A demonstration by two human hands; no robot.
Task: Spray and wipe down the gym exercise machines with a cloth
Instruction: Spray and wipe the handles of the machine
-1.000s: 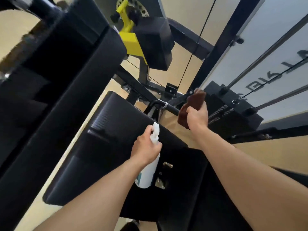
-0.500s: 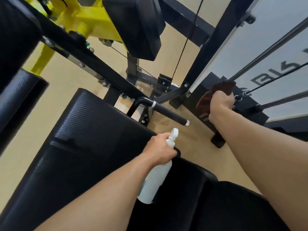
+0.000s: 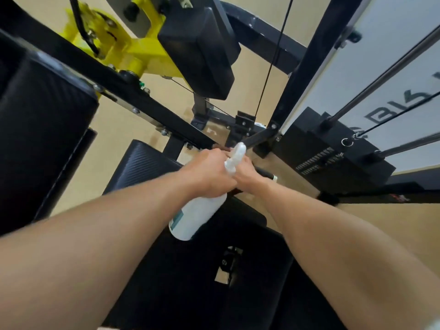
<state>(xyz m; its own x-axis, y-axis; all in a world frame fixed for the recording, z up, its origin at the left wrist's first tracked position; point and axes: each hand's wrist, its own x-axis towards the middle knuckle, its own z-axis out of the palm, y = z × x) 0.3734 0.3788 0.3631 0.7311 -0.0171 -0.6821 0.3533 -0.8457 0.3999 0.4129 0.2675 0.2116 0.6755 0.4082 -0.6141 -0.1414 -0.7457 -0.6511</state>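
Floor: tan gym flooring (image 3: 114, 129) under our black machine frame (image 3: 142, 101)
Left hand (image 3: 209, 172): wrapped around the white spray bottle (image 3: 197, 215), nozzle pointing far
Right hand (image 3: 247, 175): on the handle (image 3: 266, 173) behind the bottle; we cannot tell its grip
Cloth: hidden
Right: weight stack (image 3: 333, 148), guide rods
Far: black pad (image 3: 200, 48), yellow arm (image 3: 133, 51)

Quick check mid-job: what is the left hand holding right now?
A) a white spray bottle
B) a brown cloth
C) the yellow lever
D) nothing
A: the left hand is wrapped around the neck of the white spray bottle, whose nozzle sticks up past the knuckles.
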